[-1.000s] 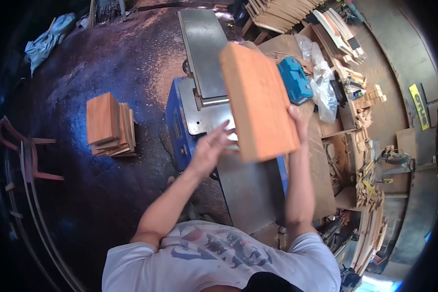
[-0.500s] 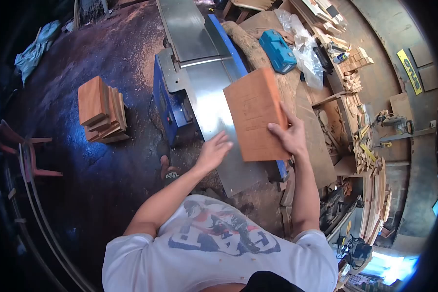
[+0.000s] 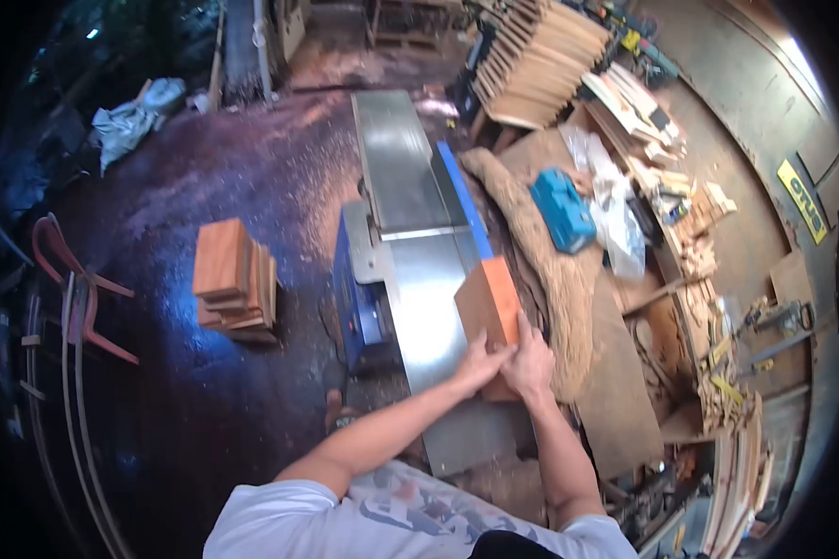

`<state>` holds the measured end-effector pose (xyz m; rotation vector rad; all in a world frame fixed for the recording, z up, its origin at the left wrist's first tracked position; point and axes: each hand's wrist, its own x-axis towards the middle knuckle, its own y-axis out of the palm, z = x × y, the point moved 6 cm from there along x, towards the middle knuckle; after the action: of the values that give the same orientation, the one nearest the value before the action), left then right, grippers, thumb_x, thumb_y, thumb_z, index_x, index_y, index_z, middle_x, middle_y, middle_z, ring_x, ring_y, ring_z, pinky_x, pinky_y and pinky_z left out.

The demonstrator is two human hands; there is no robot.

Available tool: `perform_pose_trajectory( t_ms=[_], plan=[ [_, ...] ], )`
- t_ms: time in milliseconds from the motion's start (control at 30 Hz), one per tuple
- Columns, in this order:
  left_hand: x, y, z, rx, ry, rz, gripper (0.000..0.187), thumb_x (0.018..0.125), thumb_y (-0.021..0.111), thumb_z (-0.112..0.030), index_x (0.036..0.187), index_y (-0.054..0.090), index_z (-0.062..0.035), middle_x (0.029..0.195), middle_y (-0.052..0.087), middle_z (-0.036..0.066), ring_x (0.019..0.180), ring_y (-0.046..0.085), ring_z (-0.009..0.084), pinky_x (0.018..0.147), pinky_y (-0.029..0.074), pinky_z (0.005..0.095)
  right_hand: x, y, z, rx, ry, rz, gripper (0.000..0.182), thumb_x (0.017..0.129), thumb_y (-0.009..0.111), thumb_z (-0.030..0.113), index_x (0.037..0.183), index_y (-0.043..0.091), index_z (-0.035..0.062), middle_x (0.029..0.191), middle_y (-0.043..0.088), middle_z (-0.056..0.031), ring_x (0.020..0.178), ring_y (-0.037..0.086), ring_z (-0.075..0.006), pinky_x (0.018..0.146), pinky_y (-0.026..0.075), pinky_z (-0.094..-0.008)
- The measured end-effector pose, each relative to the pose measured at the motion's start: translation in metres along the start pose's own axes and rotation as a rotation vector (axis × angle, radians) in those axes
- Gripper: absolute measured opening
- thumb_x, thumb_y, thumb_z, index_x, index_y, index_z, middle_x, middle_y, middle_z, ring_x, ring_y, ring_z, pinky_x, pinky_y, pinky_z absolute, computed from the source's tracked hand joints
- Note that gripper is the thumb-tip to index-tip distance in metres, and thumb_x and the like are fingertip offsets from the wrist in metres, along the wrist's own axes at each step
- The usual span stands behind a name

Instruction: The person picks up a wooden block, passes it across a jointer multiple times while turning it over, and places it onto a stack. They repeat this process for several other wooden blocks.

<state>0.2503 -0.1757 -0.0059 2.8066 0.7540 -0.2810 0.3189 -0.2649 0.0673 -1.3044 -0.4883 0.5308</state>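
A reddish-brown wooden board (image 3: 488, 300) stands on edge on the metal bed of a jointer (image 3: 429, 321), close against its blue fence (image 3: 463, 200). My right hand (image 3: 529, 361) grips the board's near right side, fingers along its edge. My left hand (image 3: 481, 365) is on the lower left face, its fingers bent and meeting the right hand. Both hands cover part of the board's near end. The cutter slot of the jointer lies farther ahead, beyond the board.
On the floor to the left is a stack of wooden blocks (image 3: 233, 279), with a red plastic chair (image 3: 75, 289) farther left. Right of the jointer lie a rough log (image 3: 541, 270), a teal tool case (image 3: 562, 211) and clear plastic bags (image 3: 618, 224). Shelves of wood offcuts line the right.
The board has gone from being held up, broad face showing, to standing on the jointer bed by the fence. My left hand has come over and taken hold. The view has tilted upward.
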Motion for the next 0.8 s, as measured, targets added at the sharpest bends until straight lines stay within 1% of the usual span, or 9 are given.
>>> perform_pose_trajectory(
  t_ms=[133, 233, 333, 467, 500, 567, 633, 767, 800],
  plan=[
    [0.008, 0.001, 0.016, -0.170, -0.061, 0.087, 0.107, 0.087, 0.084, -0.041, 0.153, 0.025, 0.0195, 0.137, 0.062, 0.029, 0.127, 0.062, 0.0316, 0.108, 0.050, 0.0390, -0.007, -0.015, -0.012, 0.249, -0.202, 0.207, 0.096, 0.079, 0.075, 0.028, 0.163, 0.031, 0.0152, 0.117, 0.065, -0.0270, 0.100, 0.068, -0.0482, 0.087, 0.055, -0.0563],
    [-0.002, 0.005, 0.001, -0.235, -0.009, 0.098, 0.114, 0.084, 0.085, -0.043, 0.154, 0.021, 0.0199, 0.137, 0.061, 0.030, 0.127, 0.062, 0.0343, 0.108, 0.050, 0.0395, -0.015, -0.013, -0.007, 0.153, -0.139, 0.147, 0.102, 0.075, 0.077, 0.025, 0.164, 0.029, 0.0170, 0.116, 0.065, -0.0275, 0.099, 0.068, -0.0484, 0.088, 0.056, -0.0555],
    [0.006, -0.001, 0.011, 0.095, 0.082, -0.020, 0.120, 0.081, 0.086, -0.046, 0.154, 0.018, 0.0208, 0.139, 0.059, 0.033, 0.131, 0.059, 0.0376, 0.111, 0.048, 0.0407, -0.010, -0.007, -0.008, 0.106, -0.098, 0.126, 0.102, 0.074, 0.077, 0.023, 0.164, 0.029, 0.0215, 0.115, 0.064, -0.0261, 0.098, 0.068, -0.0483, 0.087, 0.056, -0.0555],
    [0.025, -0.010, 0.006, 0.052, 0.076, 0.033, 0.123, 0.080, 0.086, -0.050, 0.153, 0.018, 0.0223, 0.143, 0.054, 0.036, 0.137, 0.054, 0.0405, 0.114, 0.045, 0.0419, 0.006, -0.003, -0.002, 0.077, -0.074, 0.122, 0.102, 0.074, 0.078, 0.023, 0.164, 0.030, 0.0267, 0.114, 0.061, -0.0247, 0.097, 0.068, -0.0483, 0.086, 0.056, -0.0563],
    [0.030, -0.012, 0.002, -0.032, 0.074, 0.070, 0.124, 0.079, 0.086, -0.050, 0.153, 0.019, 0.0229, 0.144, 0.053, 0.037, 0.138, 0.052, 0.0405, 0.115, 0.044, 0.0421, 0.012, -0.003, 0.001, 0.072, -0.080, 0.117, 0.100, 0.076, 0.077, 0.024, 0.164, 0.030, 0.0266, 0.114, 0.061, -0.0251, 0.097, 0.068, -0.0482, 0.086, 0.056, -0.0569],
    [0.045, -0.018, 0.011, 0.017, 0.010, 0.039, 0.123, 0.078, 0.086, -0.053, 0.151, 0.022, 0.0234, 0.144, 0.051, 0.040, 0.138, 0.053, 0.0409, 0.114, 0.045, 0.0419, 0.026, 0.001, 0.008, 0.049, -0.032, 0.139, 0.097, 0.078, 0.076, 0.018, 0.164, 0.031, 0.0212, 0.115, 0.061, -0.0255, 0.102, 0.066, -0.0470, 0.087, 0.056, -0.0539],
    [0.049, -0.027, 0.000, 0.066, 0.047, -0.041, 0.124, 0.077, 0.086, -0.053, 0.151, 0.024, 0.0232, 0.144, 0.050, 0.042, 0.139, 0.051, 0.0420, 0.115, 0.044, 0.0425, 0.039, 0.000, 0.016, 0.037, -0.017, 0.163, 0.094, 0.080, 0.074, 0.019, 0.164, 0.031, 0.0206, 0.114, 0.061, -0.0259, 0.101, 0.067, -0.0472, 0.086, 0.056, -0.0550],
    [0.069, -0.035, -0.002, 0.082, 0.051, -0.046, 0.112, 0.085, 0.087, -0.036, 0.155, 0.020, 0.0187, 0.143, 0.056, 0.031, 0.132, 0.058, 0.0287, 0.108, 0.048, 0.0359, 0.056, 0.005, 0.024, 0.041, -0.066, 0.115, 0.088, 0.084, 0.064, 0.019, 0.164, 0.029, 0.0227, 0.113, 0.058, -0.0291, 0.087, 0.068, -0.0521, 0.079, 0.056, -0.0605],
    [0.073, -0.036, 0.000, 0.033, 0.059, -0.037, 0.113, 0.083, 0.087, -0.038, 0.154, 0.022, 0.0202, 0.142, 0.056, 0.034, 0.133, 0.057, 0.0328, 0.110, 0.047, 0.0380, 0.059, 0.004, 0.027, 0.034, -0.070, 0.118, 0.088, 0.084, 0.064, 0.018, 0.164, 0.028, 0.0223, 0.113, 0.058, -0.0296, 0.087, 0.068, -0.0524, 0.079, 0.056, -0.0606]
  ],
)
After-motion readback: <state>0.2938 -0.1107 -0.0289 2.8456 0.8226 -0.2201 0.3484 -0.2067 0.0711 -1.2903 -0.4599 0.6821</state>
